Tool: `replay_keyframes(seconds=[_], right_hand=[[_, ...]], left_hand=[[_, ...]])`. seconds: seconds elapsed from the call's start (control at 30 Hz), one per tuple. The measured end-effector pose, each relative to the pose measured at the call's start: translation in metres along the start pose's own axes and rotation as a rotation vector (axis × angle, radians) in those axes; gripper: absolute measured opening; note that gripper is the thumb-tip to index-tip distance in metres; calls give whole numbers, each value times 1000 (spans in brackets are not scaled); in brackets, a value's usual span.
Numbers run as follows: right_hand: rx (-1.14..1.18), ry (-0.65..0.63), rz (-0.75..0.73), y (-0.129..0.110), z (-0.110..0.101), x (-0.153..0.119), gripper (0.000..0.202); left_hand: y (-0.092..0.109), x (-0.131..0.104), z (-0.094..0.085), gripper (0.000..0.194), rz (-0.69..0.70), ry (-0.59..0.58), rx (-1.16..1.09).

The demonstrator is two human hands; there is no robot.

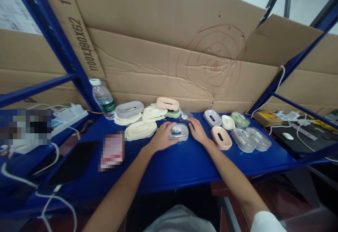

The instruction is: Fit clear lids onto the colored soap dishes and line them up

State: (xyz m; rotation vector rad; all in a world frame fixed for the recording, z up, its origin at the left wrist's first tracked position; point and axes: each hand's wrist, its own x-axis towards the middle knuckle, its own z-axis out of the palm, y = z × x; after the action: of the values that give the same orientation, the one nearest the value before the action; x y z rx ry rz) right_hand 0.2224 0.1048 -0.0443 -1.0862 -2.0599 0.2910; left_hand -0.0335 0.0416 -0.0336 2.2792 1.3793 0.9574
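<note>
A grey oval case with a clear cover and a round label lies on the blue table in front of me. My left hand rests on its left side, thumb along the near edge and fingers over the far left edge. Just right of the case is my right hand, fingers pointing up and left toward a clear piece behind the case. Whether the right fingertips touch that clear piece is hard to tell.
Cream oval pieces, a grey tray and a peach tray are piled at the back left. On the right lie another peach tray, a green case and clear-covered cases. A bottle stands back left.
</note>
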Motion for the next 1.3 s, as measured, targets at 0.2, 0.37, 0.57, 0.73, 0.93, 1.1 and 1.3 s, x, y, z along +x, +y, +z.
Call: replay_keyframes(seconds=[0.2,0.37,0.57,0.73,0.93,1.1,1.3], right_hand=[[73,-45,7,-5,1,1,41],[183,-138,23,-18,-3,-1,51],[221,-333,-57,-31,-6,-9,79],[216,-384,-96,-30,-10,-8,80],[220,-385,-86,-28,-12,-7,80],[210,-368,-86,-29,-9,-8,79],[195,-328,-91,-27,-10,-7,78]], left_hand=[[-4,3,2,79,15,8,-27],[-7,6,-1,80,-40,0,-80],[-9,5,-7,82,-94,-7,-149],[-7,4,-11,81,-82,-31,-196],[-11,5,-13,97,-89,-64,-275],[-24,5,-16,101,-102,-93,-371],[-34,6,-15,91,-88,-97,-455]])
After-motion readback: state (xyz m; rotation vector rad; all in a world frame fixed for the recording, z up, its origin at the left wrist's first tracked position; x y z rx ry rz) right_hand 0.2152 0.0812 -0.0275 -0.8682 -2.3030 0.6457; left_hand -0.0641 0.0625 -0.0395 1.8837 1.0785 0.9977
